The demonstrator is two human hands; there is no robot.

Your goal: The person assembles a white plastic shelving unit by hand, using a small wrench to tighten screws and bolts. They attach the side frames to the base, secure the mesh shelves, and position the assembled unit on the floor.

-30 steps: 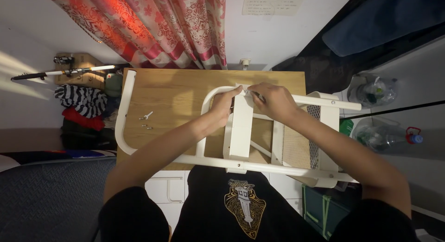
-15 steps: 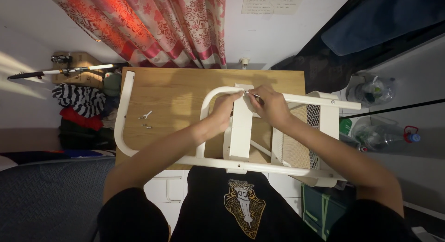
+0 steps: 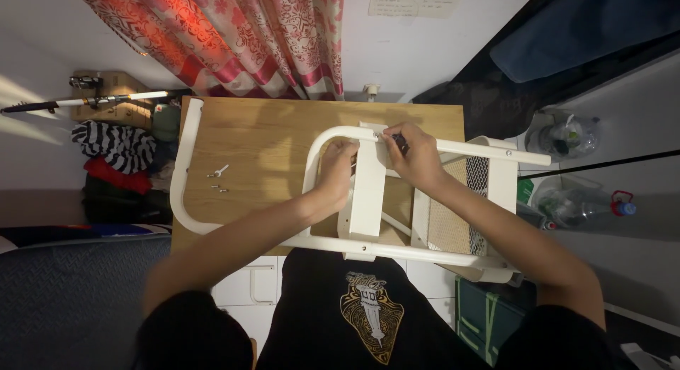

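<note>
1. The left hand (image 3: 336,173) is curled shut around the curved end of the white tubular frame (image 3: 326,139), beside the upper end of a flat white slat (image 3: 370,193); the frame lies across the wooden counter (image 3: 262,139).
2. The right hand (image 3: 418,157) rests on the frame's upper rail, its fingers pinched on a small dark tool (image 3: 401,142) at the joint where slat meets rail; what kind of tool it is cannot be told.
3. A white mesh panel (image 3: 464,200) sits within the frame at the counter's right edge; a second white tube loop (image 3: 185,164) lies along the left edge.
4. A few small screws (image 3: 217,180) lie on the bare wood, well apart from both hands.
5. A red patterned curtain (image 3: 248,37) hangs beyond the counter; plastic bottles (image 3: 581,203) stand to the right; striped clothing (image 3: 113,144) lies to the left.
</note>
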